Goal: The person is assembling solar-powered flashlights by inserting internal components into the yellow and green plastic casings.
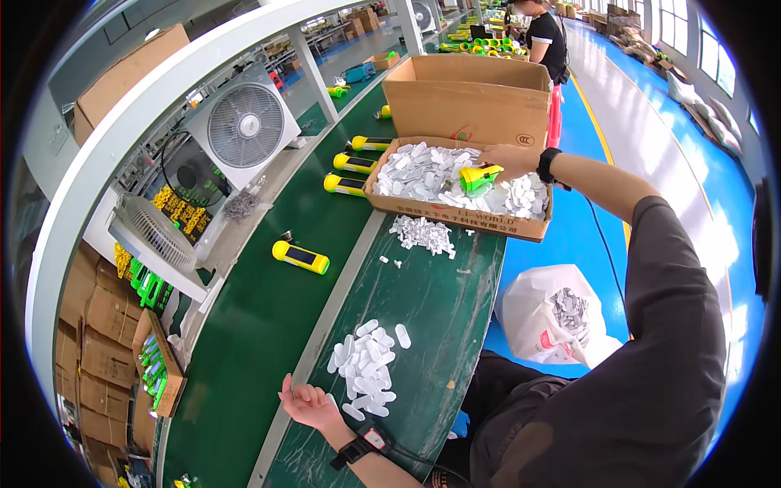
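The yellow-and-green scoop (478,176) sits in the upper middle of the frame, buried partly in the white plastic pieces that fill the shallow cardboard tray (455,221). The right hand (508,161) is stretched out over that tray with its fingers curled around the scoop, so it is clamped on it rather than open. To lift a load cleanly, it looks best to push the scoop low and flat under the pieces and raise it level, since the tray is heaped near its rim and a tilted lift would likely spill over the front wall. The left hand (307,404) lies at the lower middle of the frame, palm up, fingers loosely spread and holding nothing, just beside a pile of white oval pieces (366,366) on the green bench top (439,325). A smaller heap of white bits (423,234) lies just below the tray. Left of these, a conveyor belt (260,325) carries yellow torches (300,256), and a white bag (553,313) of parts sits at the lower right.
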Demonstrator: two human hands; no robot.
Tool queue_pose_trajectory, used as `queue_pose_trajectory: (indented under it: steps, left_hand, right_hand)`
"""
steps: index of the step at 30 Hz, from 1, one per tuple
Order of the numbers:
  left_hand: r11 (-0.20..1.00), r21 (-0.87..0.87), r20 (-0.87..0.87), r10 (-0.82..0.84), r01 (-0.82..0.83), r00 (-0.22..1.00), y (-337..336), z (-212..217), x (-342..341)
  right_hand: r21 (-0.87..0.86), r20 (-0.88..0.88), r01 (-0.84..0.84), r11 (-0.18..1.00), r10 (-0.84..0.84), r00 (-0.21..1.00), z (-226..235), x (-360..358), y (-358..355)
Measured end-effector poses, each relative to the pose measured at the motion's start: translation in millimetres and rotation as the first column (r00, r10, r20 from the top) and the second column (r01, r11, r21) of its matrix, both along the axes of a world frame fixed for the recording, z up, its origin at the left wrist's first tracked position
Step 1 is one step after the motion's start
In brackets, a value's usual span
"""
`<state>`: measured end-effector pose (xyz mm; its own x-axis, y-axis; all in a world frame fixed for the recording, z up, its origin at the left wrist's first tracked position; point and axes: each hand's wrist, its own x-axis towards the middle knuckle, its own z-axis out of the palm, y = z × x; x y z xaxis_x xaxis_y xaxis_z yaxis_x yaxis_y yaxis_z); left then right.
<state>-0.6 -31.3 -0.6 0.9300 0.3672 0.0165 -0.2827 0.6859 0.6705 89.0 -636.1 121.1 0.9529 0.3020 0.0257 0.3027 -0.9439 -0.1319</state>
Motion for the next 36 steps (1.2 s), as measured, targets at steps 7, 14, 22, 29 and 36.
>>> queue_pose_trajectory:
  steps: [7,14,22,29,36]
  left_hand:
    - [0.999,-0.038,-0.001,0.012,-0.012,1.0,1.5,-6.2,-0.7]
    - [0.998,-0.06,0.012,0.004,-0.003,1.0,1.9,-1.7,-2.9]
    - [0.995,-0.068,0.057,-0.065,0.068,0.996,4.2,-9.3,-1.7]
    - [0.991,0.001,0.055,-0.132,0.133,0.99,-6.7,-0.6,-3.8]
    - [0.923,0.107,0.122,-0.381,0.369,0.917,-17.2,14.6,-9.0]
  right_hand:
    - [0.011,-0.041,0.131,0.991,-0.131,0.991,5.4,-0.2,3.7]
    - [0.507,0.001,0.026,0.862,-0.031,1.0,70.4,-18.3,113.1]
    - [0.949,-0.19,0.314,0.027,0.845,0.499,34.9,-17.7,264.0]
    - [0.891,-0.183,0.454,0.013,0.925,0.333,20.4,-26.7,347.8]
    - [0.865,-0.114,-0.108,0.491,0.401,0.909,-16.0,-34.1,422.3]
